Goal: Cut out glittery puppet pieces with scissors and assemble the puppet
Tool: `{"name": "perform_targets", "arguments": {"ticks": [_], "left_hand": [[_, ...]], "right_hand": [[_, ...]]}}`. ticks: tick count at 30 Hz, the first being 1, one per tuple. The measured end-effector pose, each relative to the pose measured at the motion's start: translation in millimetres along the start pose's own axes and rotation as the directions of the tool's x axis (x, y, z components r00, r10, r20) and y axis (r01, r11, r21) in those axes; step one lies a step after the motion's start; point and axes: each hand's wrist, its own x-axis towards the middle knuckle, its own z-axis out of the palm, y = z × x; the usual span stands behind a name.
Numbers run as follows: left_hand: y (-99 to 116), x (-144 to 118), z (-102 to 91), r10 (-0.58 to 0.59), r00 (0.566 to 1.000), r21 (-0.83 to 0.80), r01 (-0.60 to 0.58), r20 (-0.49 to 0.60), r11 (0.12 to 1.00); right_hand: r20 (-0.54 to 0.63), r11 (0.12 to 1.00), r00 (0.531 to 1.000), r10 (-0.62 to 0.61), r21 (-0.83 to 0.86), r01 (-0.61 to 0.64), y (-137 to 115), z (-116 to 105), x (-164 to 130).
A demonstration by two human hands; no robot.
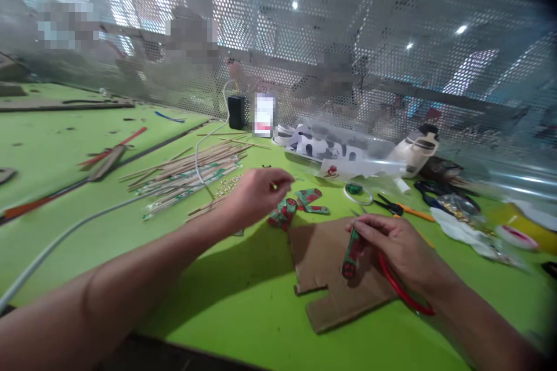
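My right hand [391, 240] pinches a small flat green-and-red patterned piece [350, 261] above a brown cardboard sheet [322, 255]. A red loop handle [402, 293] also shows under that hand, and thin metal points stick out past its fingertips; the rest of this tool is hidden. My left hand [263, 194] hovers over the table with thumb and fingers closed together. Whether anything is between them I cannot make out. Just right of it lie more patterned pieces [285, 213], some overlapping, near the cardboard's far edge.
Wooden sticks [195, 165], some in wrappers, and small gold beads [227, 184] lie left. A white cable [87, 223] crosses the green table [209, 307]. Behind stand a black box [236, 112], a lit screen [263, 113] and a glue gun [415, 148]. Pliers [389, 204] lie right.
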Motion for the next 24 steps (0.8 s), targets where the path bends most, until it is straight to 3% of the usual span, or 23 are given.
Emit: {"name": "perform_targets", "arguments": {"ticks": [4,6,9,14,18,24], "left_hand": [[-20,25,-35.4,-0.173,0.967,0.146,0.202,-0.188,0.969],[-30,31,-44.0,-0.235,0.951,0.204,0.276,-0.202,0.939],[-47,33,-43.9,-0.287,0.951,0.311,0.308,-0.114,0.899],[-67,30,-32.8,-0.304,0.952,0.406,0.261,0.043,0.876],[-63,28,-25.5,-0.295,0.949,0.466,0.212,0.112,0.859],[-43,17,0.9,-0.175,0.928,0.443,0.011,0.33,0.896]], "right_hand": [[0.041,0.979,0.997,-0.062,-0.192,0.069,-3,1,-3],[0.063,0.966,0.995,-0.078,-0.243,0.091,-3,3,-5],[0.089,0.956,0.994,-0.067,-0.278,0.089,-2,5,-8],[0.052,0.953,0.996,-0.073,-0.289,0.085,-5,2,-6],[0.049,0.926,0.993,-0.105,-0.359,0.116,-9,-6,-4],[0.013,0.88,0.985,-0.173,-0.446,0.161,-12,-10,-1]]}}
